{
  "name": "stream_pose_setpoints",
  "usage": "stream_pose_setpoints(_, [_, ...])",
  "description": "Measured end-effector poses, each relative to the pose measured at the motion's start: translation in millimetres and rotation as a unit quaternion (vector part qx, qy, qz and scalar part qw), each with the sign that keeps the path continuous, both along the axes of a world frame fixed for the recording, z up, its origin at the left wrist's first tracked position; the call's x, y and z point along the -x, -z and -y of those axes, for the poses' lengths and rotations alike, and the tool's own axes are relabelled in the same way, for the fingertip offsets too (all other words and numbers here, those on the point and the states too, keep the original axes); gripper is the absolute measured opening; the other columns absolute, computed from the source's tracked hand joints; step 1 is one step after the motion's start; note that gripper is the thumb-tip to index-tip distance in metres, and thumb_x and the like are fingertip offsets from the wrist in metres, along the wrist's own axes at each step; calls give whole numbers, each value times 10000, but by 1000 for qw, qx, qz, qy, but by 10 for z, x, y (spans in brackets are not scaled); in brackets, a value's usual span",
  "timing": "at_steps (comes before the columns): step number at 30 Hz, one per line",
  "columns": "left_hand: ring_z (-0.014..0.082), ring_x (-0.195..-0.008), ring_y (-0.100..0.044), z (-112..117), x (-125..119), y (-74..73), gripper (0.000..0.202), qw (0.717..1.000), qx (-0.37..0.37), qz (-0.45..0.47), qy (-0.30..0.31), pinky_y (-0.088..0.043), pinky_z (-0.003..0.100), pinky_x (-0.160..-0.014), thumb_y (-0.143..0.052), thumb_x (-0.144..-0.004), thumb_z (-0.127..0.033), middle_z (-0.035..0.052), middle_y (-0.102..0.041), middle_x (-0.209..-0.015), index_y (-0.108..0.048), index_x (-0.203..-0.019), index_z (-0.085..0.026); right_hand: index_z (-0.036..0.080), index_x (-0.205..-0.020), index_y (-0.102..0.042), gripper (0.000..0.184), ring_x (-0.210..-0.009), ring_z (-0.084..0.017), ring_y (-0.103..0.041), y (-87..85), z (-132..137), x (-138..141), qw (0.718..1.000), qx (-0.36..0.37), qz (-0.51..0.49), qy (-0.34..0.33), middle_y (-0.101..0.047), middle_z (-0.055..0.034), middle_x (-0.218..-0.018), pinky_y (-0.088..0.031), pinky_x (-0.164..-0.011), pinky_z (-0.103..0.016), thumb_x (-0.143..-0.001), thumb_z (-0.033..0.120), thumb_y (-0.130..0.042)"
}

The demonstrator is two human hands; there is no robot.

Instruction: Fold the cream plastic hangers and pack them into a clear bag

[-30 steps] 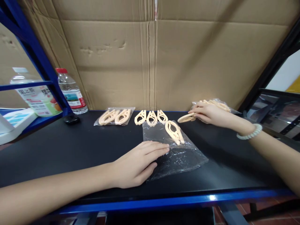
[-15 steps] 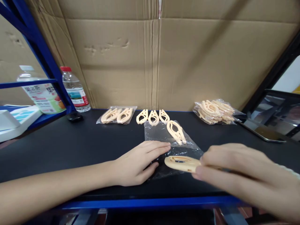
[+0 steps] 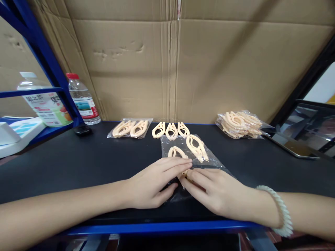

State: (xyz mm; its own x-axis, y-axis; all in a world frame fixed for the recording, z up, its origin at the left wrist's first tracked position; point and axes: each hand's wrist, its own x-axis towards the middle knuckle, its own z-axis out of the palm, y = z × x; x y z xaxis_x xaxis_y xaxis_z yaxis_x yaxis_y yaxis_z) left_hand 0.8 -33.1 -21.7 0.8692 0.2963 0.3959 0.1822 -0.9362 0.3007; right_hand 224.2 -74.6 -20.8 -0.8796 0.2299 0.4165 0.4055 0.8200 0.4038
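A clear plastic bag (image 3: 169,142) lies on the black table in front of me. One cream folding clothes hanger (image 3: 201,153) is in the bag's far right part. My left hand (image 3: 154,179) rests over the bag's near left side, its fingers closed on the film. Under its fingertips pokes the looped end of a second folding hanger (image 3: 171,152). My right hand (image 3: 217,186) grips the near end of that hanger, fingertips touching my left fingers. My hands hide its middle, and its looped end appears to be within the bag.
Behind the bag stand three loose hangers (image 3: 171,132) in a row. A bagged pair of hangers (image 3: 130,129) lies to their left, a bagged pile (image 3: 239,123) to the right. Bottles (image 3: 85,103), a black mouse (image 3: 82,130) and a dark-screened device (image 3: 298,143) flank the table; cardboard stands behind.
My right hand has moved left with the hanger, bringing its looped end past my left fingertips and over the bag area. My left hand has barely moved.
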Motion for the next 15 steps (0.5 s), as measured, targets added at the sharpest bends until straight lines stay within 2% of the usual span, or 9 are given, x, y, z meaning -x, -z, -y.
stream_pose_setpoints(3, [243, -1317, -413, -5, 0, 5, 611, 1000, -5, 2, 7, -376, 450, -1096, -454, -853, -72, 130, -447, -1420, -295, -1428, -202, -6, -1151, -608, 330, -812, -248, -648, 0, -28, 1, 1000, 7, 3, -2, -672, -185, -928, -585, -734, -367, -913, 42, -384])
stream_pose_setpoints(8, [242, -1325, -399, -9, 2, 18, 631, 1000, -3, 0, 2, -379, 441, -1095, -454, -854, -72, 135, -430, -1430, -274, -1448, -185, 6, -1287, -511, 396, -1020, -277, -599, 20, -65, -29, 994, 110, 21, 19, -619, -208, -1104, -534, -891, -408, -932, 99, -362])
stream_pose_setpoints(12, [242, -1336, -382, -9, 8, 23, 650, 1000, 0, -8, -7, -371, 452, -1100, -461, -860, -83, 132, -407, -1447, -246, -1463, -192, 74, -1339, -471, 435, -1147, -302, -527, 25, -92, -30, 983, 176, 18, 58, -551, -180, -1264, -486, -970, -447, -958, 284, -465])
stream_pose_setpoints(15, [247, -1343, -369, -9, 8, 15, 647, 1000, -2, -7, 2, -355, 469, -1108, -457, -861, -80, 128, -402, -1453, -249, -1462, -197, 85, -1371, -438, 532, -1247, -315, -454, 21, -119, -41, 973, 220, 12, 73, -481, -197, -1361, -435, -1026, -477, -951, 410, -478])
